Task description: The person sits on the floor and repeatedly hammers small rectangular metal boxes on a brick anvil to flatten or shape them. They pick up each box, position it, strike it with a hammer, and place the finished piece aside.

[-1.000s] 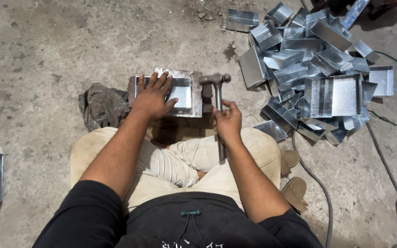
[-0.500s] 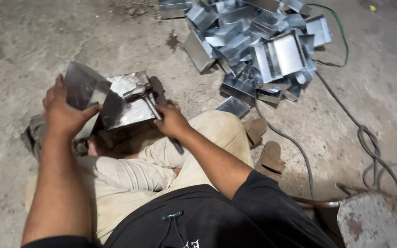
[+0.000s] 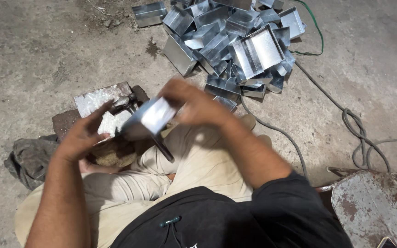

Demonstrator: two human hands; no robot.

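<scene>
We hold a folded tin box (image 3: 155,117) above our lap, right hand (image 3: 196,104) clamped on it, left hand (image 3: 82,135) open just beside, the hammer (image 3: 136,120) resting on the block (image 3: 98,98), many finished boxes (image 3: 235,41) piled beyond.

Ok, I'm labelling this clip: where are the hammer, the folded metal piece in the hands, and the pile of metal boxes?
hammer (image 3: 124,103), head view, on its steel head.
folded metal piece (image 3: 155,115), head view, on its shiny flat face.
pile of metal boxes (image 3: 258,49), head view, on the large open box on top.
</scene>
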